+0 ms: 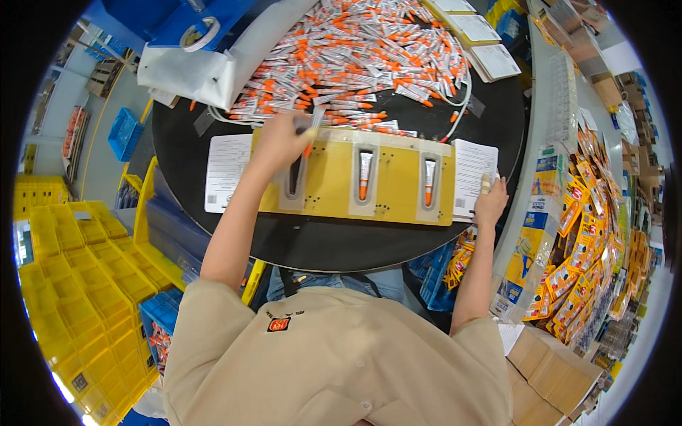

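Observation:
My left hand (281, 144) is closed on a small white tube with an orange cap (315, 126), cap pointing down, over the left slot of a yellow jig (334, 193). That left slot (293, 177) looks dark. One orange-capped tube (365, 175) lies in the clear-rimmed middle slot, another tube (429, 182) in the right slot. At the jig's right end my right hand (490, 202), with a pale wrap on one digit, grips the outer edge of a white printed card (470, 167). Another printed card (226, 165) lies at the jig's left end.
A large heap of orange-capped tubes (341, 53) covers the back of the round black table (312, 245). Printed card stacks (495, 60) lie at the far right. Yellow bins (85, 284) stand at left; a carton of orange packages (579, 234) stands at right.

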{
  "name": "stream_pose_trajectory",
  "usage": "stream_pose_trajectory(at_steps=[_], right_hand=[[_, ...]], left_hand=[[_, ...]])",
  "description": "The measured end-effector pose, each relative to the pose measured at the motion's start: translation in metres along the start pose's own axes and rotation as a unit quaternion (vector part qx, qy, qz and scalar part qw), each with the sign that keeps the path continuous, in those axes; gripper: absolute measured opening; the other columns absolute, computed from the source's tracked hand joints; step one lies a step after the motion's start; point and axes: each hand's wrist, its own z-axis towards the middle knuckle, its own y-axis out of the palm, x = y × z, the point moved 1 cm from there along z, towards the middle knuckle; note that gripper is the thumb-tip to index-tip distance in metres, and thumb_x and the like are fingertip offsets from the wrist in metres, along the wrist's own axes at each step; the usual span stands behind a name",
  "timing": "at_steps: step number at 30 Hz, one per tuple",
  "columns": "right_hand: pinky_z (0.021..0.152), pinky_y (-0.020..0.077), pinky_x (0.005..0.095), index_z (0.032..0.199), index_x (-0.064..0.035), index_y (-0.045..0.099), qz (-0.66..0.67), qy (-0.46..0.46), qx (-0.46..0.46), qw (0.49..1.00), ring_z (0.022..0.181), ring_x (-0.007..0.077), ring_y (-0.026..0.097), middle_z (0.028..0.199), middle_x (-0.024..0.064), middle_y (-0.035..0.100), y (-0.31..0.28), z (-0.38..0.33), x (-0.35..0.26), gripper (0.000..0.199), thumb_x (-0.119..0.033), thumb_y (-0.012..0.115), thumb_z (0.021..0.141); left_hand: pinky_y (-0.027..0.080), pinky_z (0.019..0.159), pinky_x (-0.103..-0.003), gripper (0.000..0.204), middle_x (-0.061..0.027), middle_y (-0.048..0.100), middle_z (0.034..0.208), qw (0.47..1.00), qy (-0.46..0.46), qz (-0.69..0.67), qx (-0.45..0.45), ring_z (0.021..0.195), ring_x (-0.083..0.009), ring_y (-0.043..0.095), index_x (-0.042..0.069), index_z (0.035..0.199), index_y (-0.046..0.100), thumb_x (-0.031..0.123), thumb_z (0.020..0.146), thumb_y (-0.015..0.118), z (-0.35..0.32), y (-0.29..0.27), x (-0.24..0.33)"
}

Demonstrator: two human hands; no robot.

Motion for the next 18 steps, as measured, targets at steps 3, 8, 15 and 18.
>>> stream_pose_trajectory(at_steps=[3, 8, 15, 18], right_hand=[[0.103, 0.0359, 0.0419, 0.128, -0.0073, 0.056, 0.067, -0.088, 0.135, 0.985, 0.127, 0.0356, 0.044, 0.126, 0.0197, 0.056, -0.003, -0.003, -0.009, 0.038, -0.020, 0.053, 0.093], [0.078, 0.0445, 0.0397, 0.117, -0.0070, 0.062, -0.013, -0.103, 0.219, 0.970, 0.094, 0.0300, 0.055, 0.099, 0.0153, 0.061, -0.056, -0.017, -0.048, 0.031, -0.021, 0.060, 0.090], [0.067, 0.0458, 0.0414, 0.098, 0.0054, 0.059, 0.307, -0.108, 0.101, 0.940, 0.073, 0.0359, 0.059, 0.078, 0.0214, 0.059, -0.116, -0.083, -0.167, 0.020, -0.012, 0.055, 0.089], [0.073, 0.0439, 0.0494, 0.098, 0.0056, 0.056, 0.274, -0.088, -0.005, 0.958, 0.085, 0.0483, 0.058, 0.088, 0.0298, 0.062, -0.071, -0.105, -0.211, 0.020, -0.013, 0.051, 0.092]], left_hand=[[0.051, 0.077, -0.038, 0.035, -0.0177, 0.068, 0.091, 0.996, -0.029, 0.067, -0.045, 0.085, -0.0318, 0.067, 0.000, 0.098, 0.065, 0.026, 0.075, 0.068, -0.044, -0.008, -0.025], [0.050, 0.079, -0.042, 0.035, -0.0192, 0.067, 0.090, 0.992, -0.019, 0.107, -0.060, 0.088, -0.0362, 0.064, 0.002, 0.100, 0.066, 0.029, 0.078, 0.065, -0.054, 0.001, -0.035], [0.052, 0.083, -0.042, 0.064, -0.0220, 0.054, 0.121, 0.941, -0.236, 0.219, 0.104, 0.098, -0.0378, 0.062, -0.005, 0.104, 0.061, 0.048, 0.070, 0.076, -0.074, -0.072, -0.126], [0.052, 0.082, -0.043, 0.059, -0.0218, 0.057, 0.116, 0.938, -0.200, 0.279, -0.049, 0.098, -0.0367, 0.062, -0.004, 0.098, 0.061, 0.044, 0.069, 0.078, -0.076, -0.085, -0.133]])
